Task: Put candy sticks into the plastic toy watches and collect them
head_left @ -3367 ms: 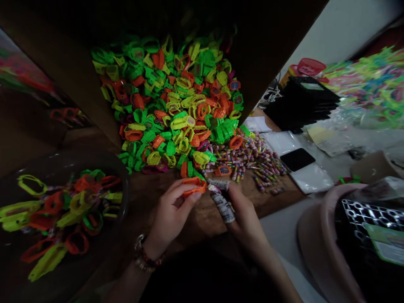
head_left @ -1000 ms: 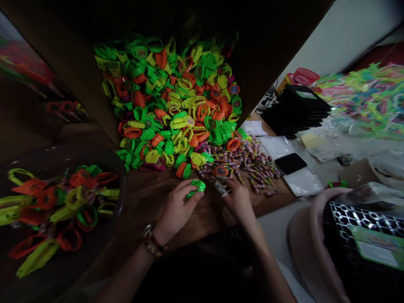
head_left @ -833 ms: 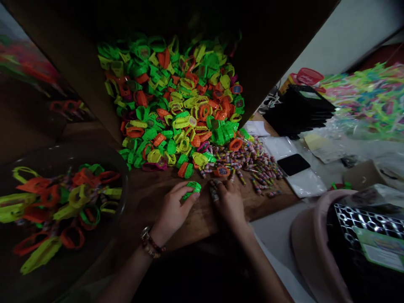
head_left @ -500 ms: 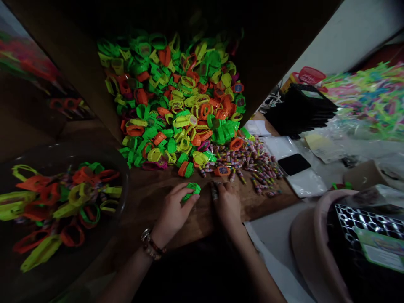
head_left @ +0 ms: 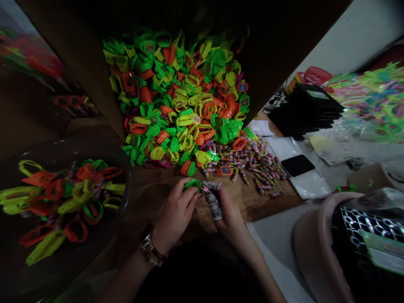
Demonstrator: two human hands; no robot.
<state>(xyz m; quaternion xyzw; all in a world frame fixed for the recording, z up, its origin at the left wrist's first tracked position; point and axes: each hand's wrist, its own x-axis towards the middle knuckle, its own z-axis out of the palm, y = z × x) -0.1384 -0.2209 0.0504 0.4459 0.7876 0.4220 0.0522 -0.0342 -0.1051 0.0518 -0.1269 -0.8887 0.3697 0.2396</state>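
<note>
My left hand (head_left: 175,211) is closed around a green plastic toy watch (head_left: 192,184) just above the table's front part. My right hand (head_left: 231,213) meets it from the right, with grey printed wrapping (head_left: 214,206) on its thumb and forefinger. Pinched between those wrapped fingertips is a small pinkish piece (head_left: 205,189), touching the watch's right end; it resembles the small wrapped candy rolls (head_left: 252,162) piled just beyond. A large heap of green, yellow and orange toy watches (head_left: 189,101) spills from a dark box behind both hands.
At left stands a dark basin (head_left: 128,176) with toy watches and candy rolls in it. A black phone (head_left: 297,165) lies on plastic bags at right, near stacked black trays (head_left: 307,110). A pink tub (head_left: 311,240) with a black tray stands at the right front.
My right hand has lifted from the table and turned, bringing a small piece up to the green toy watch. The watch has tilted in my left hand. The whole view has shifted slightly.
</note>
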